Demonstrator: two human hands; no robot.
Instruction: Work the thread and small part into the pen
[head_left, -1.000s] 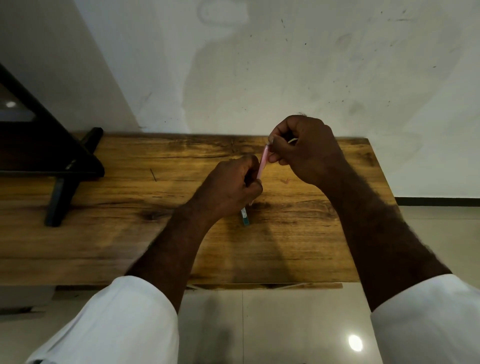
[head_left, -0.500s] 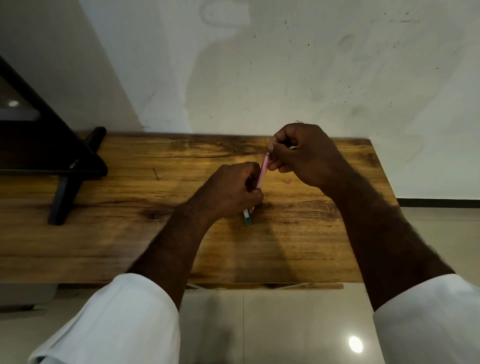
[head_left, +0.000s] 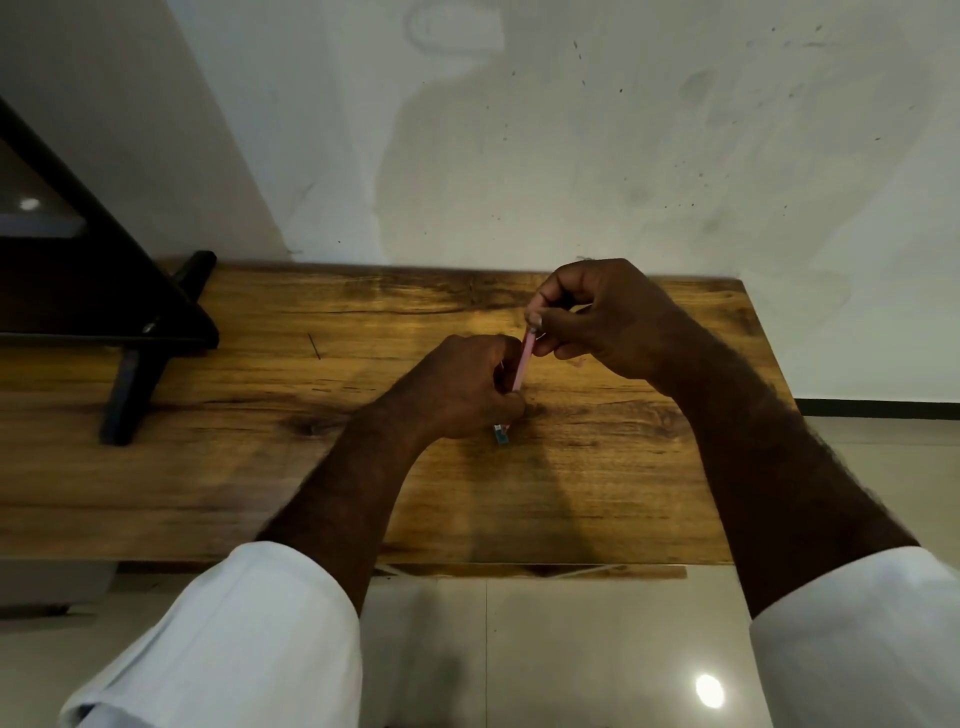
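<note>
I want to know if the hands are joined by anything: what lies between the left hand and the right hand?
In the head view, a pink stick spans the gap from left hand to right hand.

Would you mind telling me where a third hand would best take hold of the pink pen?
Probably the bare stretch of the pink pen, pinched across its width from the right. The pen tilts steeply over the table; the right hand pinches its top, the left hand wraps its lower part, and only the teal tip shows below.
</note>
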